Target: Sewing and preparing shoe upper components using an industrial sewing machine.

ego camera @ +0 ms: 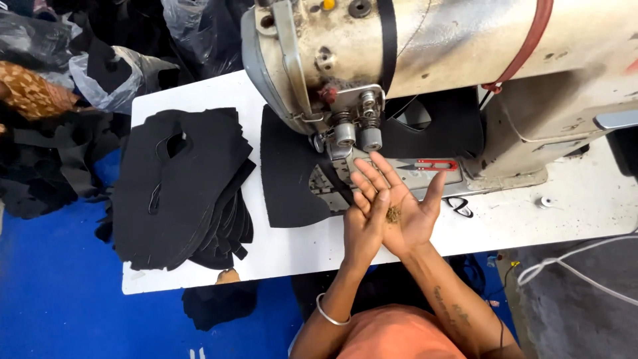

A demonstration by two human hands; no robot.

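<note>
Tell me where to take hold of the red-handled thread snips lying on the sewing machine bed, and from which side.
Grip the red-handled thread snips across the red handle loop, coming down from above on the side nearer the person. They lie flat on the machine bed, and the machine's body blocks the far side. The right hand, palm up just in front, seems closest.

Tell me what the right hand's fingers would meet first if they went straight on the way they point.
Probably the presser-foot assembly of the sewing machine: the right hand lies palm up, fingers aimed at it; depth is unclear.
</note>
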